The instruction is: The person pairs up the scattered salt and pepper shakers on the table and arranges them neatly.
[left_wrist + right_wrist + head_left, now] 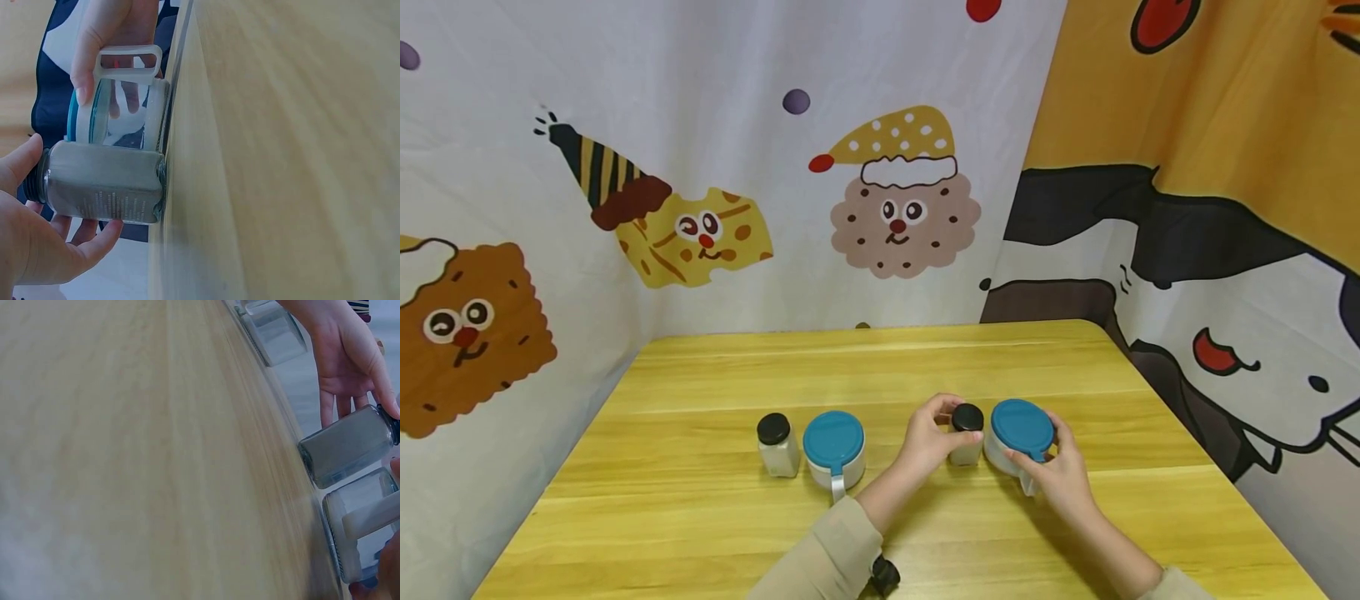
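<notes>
My left hand (928, 437) holds a square glass spice jar (966, 450) with a black cap, its thumb at the cap and its fingers along the far side. In the left wrist view the spice jar (103, 181) stands on the table, filled with greyish powder. Just to its right, my right hand (1060, 471) grips a clear seasoning pot (1000, 454) by its blue lid, thumb in front and fingers on the right side. The pot's pale handle (128, 53) points toward me. White contents lie low in the pot (350, 553) in the right wrist view.
Left of my left arm stand a second black-capped spice jar (779, 454) and a second blue-lidded pot (835, 442). A small black object (885, 575) lies near the left sleeve. Printed curtains (715, 108) hang behind the wooden table (700, 375).
</notes>
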`<control>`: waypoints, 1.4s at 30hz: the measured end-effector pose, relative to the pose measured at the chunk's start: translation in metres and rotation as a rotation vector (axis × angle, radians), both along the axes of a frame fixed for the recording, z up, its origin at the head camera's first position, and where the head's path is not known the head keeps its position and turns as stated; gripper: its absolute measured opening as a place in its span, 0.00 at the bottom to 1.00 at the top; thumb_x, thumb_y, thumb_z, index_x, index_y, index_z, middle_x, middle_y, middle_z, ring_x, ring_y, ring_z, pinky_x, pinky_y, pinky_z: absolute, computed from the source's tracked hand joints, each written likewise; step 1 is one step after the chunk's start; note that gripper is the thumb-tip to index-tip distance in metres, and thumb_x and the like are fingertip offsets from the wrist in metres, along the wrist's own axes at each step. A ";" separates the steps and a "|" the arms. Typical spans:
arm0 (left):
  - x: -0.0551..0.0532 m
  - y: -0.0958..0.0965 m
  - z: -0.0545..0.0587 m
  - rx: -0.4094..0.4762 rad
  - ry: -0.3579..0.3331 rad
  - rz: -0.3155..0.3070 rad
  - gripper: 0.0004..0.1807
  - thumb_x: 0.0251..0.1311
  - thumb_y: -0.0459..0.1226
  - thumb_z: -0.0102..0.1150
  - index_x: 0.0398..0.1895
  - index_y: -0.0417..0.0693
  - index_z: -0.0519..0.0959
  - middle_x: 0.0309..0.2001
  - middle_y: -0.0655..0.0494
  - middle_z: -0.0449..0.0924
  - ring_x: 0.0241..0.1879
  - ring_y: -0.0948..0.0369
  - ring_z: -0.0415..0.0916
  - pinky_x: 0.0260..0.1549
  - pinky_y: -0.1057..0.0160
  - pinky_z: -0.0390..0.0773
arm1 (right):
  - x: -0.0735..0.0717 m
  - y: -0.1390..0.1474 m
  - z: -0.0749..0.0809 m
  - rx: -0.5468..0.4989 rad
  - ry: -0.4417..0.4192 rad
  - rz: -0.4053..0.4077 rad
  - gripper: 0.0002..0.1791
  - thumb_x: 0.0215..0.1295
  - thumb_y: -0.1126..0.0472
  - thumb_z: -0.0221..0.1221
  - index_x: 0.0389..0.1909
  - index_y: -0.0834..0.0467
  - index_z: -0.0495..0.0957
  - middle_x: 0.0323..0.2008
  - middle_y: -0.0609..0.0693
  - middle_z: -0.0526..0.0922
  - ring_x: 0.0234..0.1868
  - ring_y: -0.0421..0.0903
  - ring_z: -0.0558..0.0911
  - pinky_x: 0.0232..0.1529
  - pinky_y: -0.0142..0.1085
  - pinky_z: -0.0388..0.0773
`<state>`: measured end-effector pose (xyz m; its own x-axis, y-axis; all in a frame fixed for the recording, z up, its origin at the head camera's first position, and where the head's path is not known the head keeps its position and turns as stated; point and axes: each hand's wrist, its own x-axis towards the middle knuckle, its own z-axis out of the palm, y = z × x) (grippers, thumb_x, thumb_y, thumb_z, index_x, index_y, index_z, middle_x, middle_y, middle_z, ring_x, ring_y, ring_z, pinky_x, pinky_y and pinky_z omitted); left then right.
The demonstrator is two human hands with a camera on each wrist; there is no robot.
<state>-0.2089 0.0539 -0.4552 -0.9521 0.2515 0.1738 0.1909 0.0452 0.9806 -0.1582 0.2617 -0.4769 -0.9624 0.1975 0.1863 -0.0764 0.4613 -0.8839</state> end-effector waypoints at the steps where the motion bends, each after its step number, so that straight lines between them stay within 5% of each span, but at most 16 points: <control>1: 0.000 0.000 0.000 -0.003 -0.002 0.001 0.22 0.45 0.32 0.76 0.46 0.50 0.80 0.39 0.60 0.78 0.41 0.60 0.72 0.44 0.55 0.73 | 0.000 0.000 0.000 0.002 -0.004 0.000 0.50 0.54 0.61 0.71 0.71 0.69 0.49 0.63 0.69 0.62 0.62 0.60 0.64 0.41 0.13 0.62; 22: 0.002 0.001 0.001 -0.009 -0.036 -0.001 0.22 0.46 0.33 0.75 0.47 0.51 0.79 0.40 0.61 0.77 0.42 0.58 0.72 0.42 0.58 0.73 | -0.003 0.002 -0.004 0.001 -0.025 0.014 0.52 0.53 0.60 0.71 0.71 0.69 0.48 0.63 0.69 0.62 0.62 0.59 0.64 0.44 0.18 0.65; 32: 0.002 0.002 0.000 -0.010 -0.030 0.011 0.23 0.45 0.32 0.75 0.47 0.51 0.79 0.40 0.61 0.77 0.42 0.58 0.72 0.41 0.59 0.74 | -0.006 0.003 -0.005 0.016 -0.039 0.025 0.52 0.54 0.59 0.71 0.71 0.68 0.48 0.63 0.67 0.62 0.62 0.58 0.64 0.56 0.52 0.68; 42: 0.000 0.003 -0.003 0.003 -0.017 0.019 0.23 0.45 0.32 0.75 0.46 0.51 0.79 0.40 0.61 0.77 0.41 0.59 0.71 0.41 0.59 0.73 | -0.006 0.002 -0.002 0.016 -0.032 0.038 0.50 0.55 0.58 0.70 0.71 0.67 0.49 0.62 0.66 0.63 0.61 0.57 0.66 0.54 0.45 0.70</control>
